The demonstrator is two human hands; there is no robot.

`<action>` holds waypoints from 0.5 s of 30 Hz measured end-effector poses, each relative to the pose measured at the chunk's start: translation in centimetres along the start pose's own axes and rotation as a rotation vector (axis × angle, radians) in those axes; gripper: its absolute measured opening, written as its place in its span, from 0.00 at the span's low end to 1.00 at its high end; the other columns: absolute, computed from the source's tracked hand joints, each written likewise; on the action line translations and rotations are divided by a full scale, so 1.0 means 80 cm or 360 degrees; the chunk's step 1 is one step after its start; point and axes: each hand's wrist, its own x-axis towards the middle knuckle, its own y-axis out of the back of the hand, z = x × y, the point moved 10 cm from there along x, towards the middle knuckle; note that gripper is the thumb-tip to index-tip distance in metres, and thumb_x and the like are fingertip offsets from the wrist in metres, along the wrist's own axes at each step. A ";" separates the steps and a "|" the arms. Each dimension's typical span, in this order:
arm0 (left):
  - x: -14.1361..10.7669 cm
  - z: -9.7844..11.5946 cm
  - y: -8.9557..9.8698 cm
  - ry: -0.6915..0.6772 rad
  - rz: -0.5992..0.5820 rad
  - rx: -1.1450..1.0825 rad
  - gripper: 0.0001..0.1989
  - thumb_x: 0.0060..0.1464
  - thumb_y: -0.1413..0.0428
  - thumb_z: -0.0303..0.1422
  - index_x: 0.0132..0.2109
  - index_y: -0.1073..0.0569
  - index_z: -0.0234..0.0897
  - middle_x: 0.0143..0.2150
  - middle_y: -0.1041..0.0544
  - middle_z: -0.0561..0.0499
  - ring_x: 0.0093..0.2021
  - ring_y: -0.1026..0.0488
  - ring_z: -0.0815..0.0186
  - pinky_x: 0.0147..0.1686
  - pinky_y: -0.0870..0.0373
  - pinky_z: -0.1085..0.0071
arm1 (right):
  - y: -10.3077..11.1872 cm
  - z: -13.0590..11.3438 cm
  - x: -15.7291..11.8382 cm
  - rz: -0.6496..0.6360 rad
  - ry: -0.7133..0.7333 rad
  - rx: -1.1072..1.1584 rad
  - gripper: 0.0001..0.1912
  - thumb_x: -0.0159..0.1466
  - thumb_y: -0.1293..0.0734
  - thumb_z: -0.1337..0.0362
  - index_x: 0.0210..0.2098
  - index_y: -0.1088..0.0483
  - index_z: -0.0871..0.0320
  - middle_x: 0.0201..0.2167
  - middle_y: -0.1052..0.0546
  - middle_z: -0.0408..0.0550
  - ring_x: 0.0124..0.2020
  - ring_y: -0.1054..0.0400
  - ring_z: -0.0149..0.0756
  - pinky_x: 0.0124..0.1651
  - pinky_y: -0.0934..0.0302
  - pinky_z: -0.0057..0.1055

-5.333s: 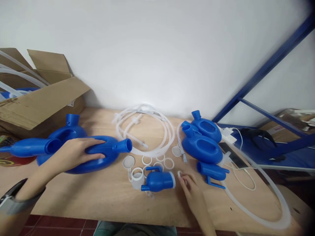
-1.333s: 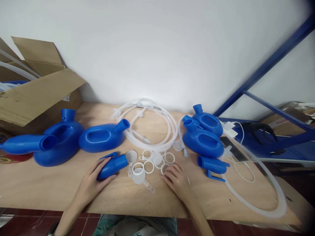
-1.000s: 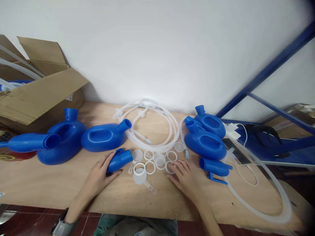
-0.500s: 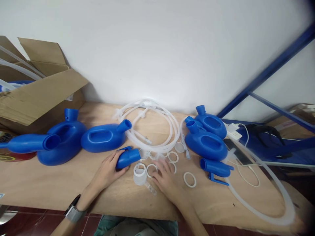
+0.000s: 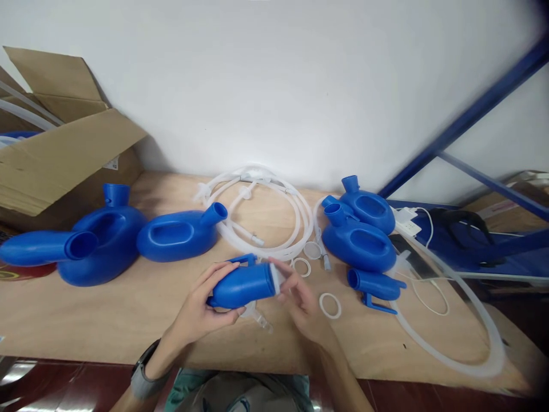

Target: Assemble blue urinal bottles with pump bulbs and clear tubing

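Your left hand [image 5: 208, 312] wraps its fingers around a blue plastic cylinder with a side handle [image 5: 243, 285], which you hold on its side over the near middle of the desk [image 5: 86, 320], its wide end toward your right. Your right hand [image 5: 302, 303] has its fingers close together on a whitish translucent plastic cap [image 5: 277, 279] at that wide end; whether the cap is seated, you cannot tell. Just below the cylinder lies a clear plastic strap piece [image 5: 261, 321], partly hidden. To the right of your right hand, 1 flat white plastic ring [image 5: 330, 306] lies on the desk. Beyond your hands rests a coiled translucent tube [image 5: 309, 220]. On your left, a blue oval plastic jug [image 5: 171, 236] lies near the coil; on your right, a second blue handled cylinder [image 5: 377, 285] lies beside a rounded blue jug [image 5: 364, 249].
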 end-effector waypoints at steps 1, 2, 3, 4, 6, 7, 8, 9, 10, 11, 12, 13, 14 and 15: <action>0.002 0.005 -0.002 -0.0008 -0.0004 -0.0019 0.36 0.55 0.34 0.32 0.69 0.32 0.47 0.64 0.24 0.41 0.62 0.23 0.51 0.58 0.21 0.57 | 0.000 -0.007 -0.001 -0.0022 0.0052 -0.0043 0.08 0.75 0.34 0.54 0.49 0.29 0.48 0.72 0.31 0.53 0.72 0.36 0.46 0.72 0.40 0.52; 0.003 0.010 -0.002 -0.0019 -0.0011 -0.0028 0.36 0.54 0.34 0.31 0.69 0.32 0.47 0.64 0.24 0.41 0.62 0.23 0.51 0.58 0.21 0.58 | 0.001 -0.014 -0.003 -0.0037 0.0103 -0.0093 0.13 0.75 0.34 0.55 0.58 0.30 0.46 0.72 0.31 0.52 0.72 0.35 0.45 0.72 0.40 0.50; 0.004 0.014 -0.003 -0.0031 -0.0020 -0.0028 0.37 0.54 0.33 0.31 0.69 0.32 0.48 0.64 0.24 0.42 0.62 0.23 0.51 0.58 0.21 0.58 | 0.003 -0.021 -0.004 -0.0053 0.0151 -0.0161 0.20 0.76 0.35 0.56 0.65 0.34 0.44 0.72 0.31 0.52 0.72 0.36 0.44 0.73 0.40 0.49; 0.005 0.017 -0.003 -0.0043 -0.0030 -0.0022 0.37 0.53 0.33 0.31 0.69 0.32 0.48 0.64 0.24 0.42 0.62 0.22 0.52 0.59 0.22 0.58 | 0.005 -0.028 -0.006 -0.0084 0.0194 -0.0251 0.26 0.76 0.35 0.58 0.71 0.40 0.42 0.71 0.31 0.51 0.73 0.37 0.43 0.74 0.41 0.48; 0.006 0.021 -0.003 -0.0062 -0.0053 -0.0008 0.37 0.52 0.33 0.31 0.68 0.32 0.48 0.63 0.23 0.43 0.61 0.22 0.52 0.60 0.22 0.58 | 0.006 -0.043 -0.009 -0.0178 0.0274 -0.0424 0.31 0.76 0.35 0.59 0.76 0.45 0.40 0.72 0.32 0.50 0.73 0.38 0.43 0.74 0.42 0.45; 0.007 0.023 -0.004 -0.0066 -0.0070 -0.0007 0.37 0.52 0.33 0.31 0.68 0.32 0.48 0.63 0.23 0.43 0.61 0.22 0.52 0.60 0.22 0.58 | 0.005 -0.050 -0.010 -0.0227 0.0310 -0.0474 0.31 0.76 0.35 0.59 0.76 0.45 0.40 0.72 0.33 0.50 0.73 0.38 0.44 0.73 0.41 0.44; 0.007 0.024 -0.006 -0.0064 -0.0085 -0.0011 0.37 0.52 0.33 0.31 0.68 0.31 0.48 0.63 0.22 0.43 0.61 0.22 0.52 0.60 0.23 0.58 | 0.005 -0.055 -0.010 -0.0267 0.0330 -0.0493 0.30 0.76 0.36 0.59 0.75 0.43 0.40 0.71 0.33 0.50 0.72 0.37 0.44 0.72 0.40 0.43; 0.007 0.025 -0.008 -0.0057 -0.0103 -0.0022 0.38 0.51 0.33 0.31 0.68 0.31 0.47 0.62 0.22 0.43 0.60 0.22 0.52 0.60 0.23 0.57 | 0.004 -0.058 -0.010 -0.0290 0.0321 -0.0482 0.28 0.76 0.36 0.59 0.73 0.40 0.41 0.70 0.33 0.51 0.71 0.36 0.44 0.72 0.39 0.43; 0.006 0.026 -0.012 -0.0048 -0.0124 -0.0038 0.38 0.51 0.33 0.30 0.68 0.31 0.47 0.62 0.22 0.43 0.60 0.22 0.52 0.60 0.22 0.57 | 0.003 -0.057 -0.009 -0.0297 0.0290 -0.0446 0.25 0.76 0.37 0.58 0.71 0.38 0.43 0.69 0.32 0.52 0.69 0.34 0.44 0.71 0.38 0.43; 0.006 0.027 -0.016 -0.0038 -0.0144 -0.0056 0.38 0.50 0.32 0.31 0.68 0.31 0.47 0.62 0.22 0.43 0.60 0.22 0.52 0.60 0.22 0.57 | 0.001 -0.055 -0.008 -0.0287 0.0251 -0.0388 0.22 0.77 0.38 0.56 0.69 0.36 0.45 0.67 0.30 0.52 0.68 0.33 0.45 0.70 0.38 0.45; 0.005 0.028 -0.021 -0.0026 -0.0156 -0.0072 0.38 0.50 0.32 0.31 0.68 0.30 0.47 0.61 0.21 0.43 0.60 0.22 0.51 0.59 0.22 0.56 | -0.001 -0.053 -0.006 -0.0258 0.0219 -0.0323 0.20 0.77 0.40 0.54 0.66 0.34 0.46 0.66 0.29 0.53 0.67 0.32 0.46 0.69 0.37 0.46; 0.004 0.030 -0.025 -0.0014 -0.0158 -0.0088 0.38 0.49 0.32 0.31 0.67 0.30 0.46 0.61 0.21 0.43 0.60 0.22 0.51 0.59 0.22 0.56 | -0.004 -0.051 -0.005 -0.0209 0.0207 -0.0258 0.19 0.78 0.42 0.51 0.64 0.33 0.47 0.65 0.27 0.53 0.66 0.31 0.47 0.68 0.36 0.48; 0.004 0.031 -0.028 0.0001 -0.0154 -0.0106 0.38 0.48 0.31 0.32 0.67 0.29 0.46 0.61 0.22 0.42 0.60 0.22 0.50 0.58 0.21 0.55 | -0.007 -0.050 -0.003 -0.0148 0.0224 -0.0202 0.20 0.78 0.44 0.49 0.62 0.32 0.48 0.65 0.27 0.53 0.66 0.31 0.48 0.68 0.36 0.49; 0.004 0.033 -0.030 0.0019 -0.0143 -0.0126 0.37 0.48 0.30 0.33 0.66 0.28 0.45 0.61 0.22 0.42 0.59 0.21 0.49 0.58 0.21 0.55 | -0.009 -0.051 -0.002 -0.0084 0.0261 -0.0163 0.22 0.78 0.46 0.48 0.62 0.32 0.47 0.65 0.27 0.53 0.66 0.31 0.49 0.69 0.37 0.51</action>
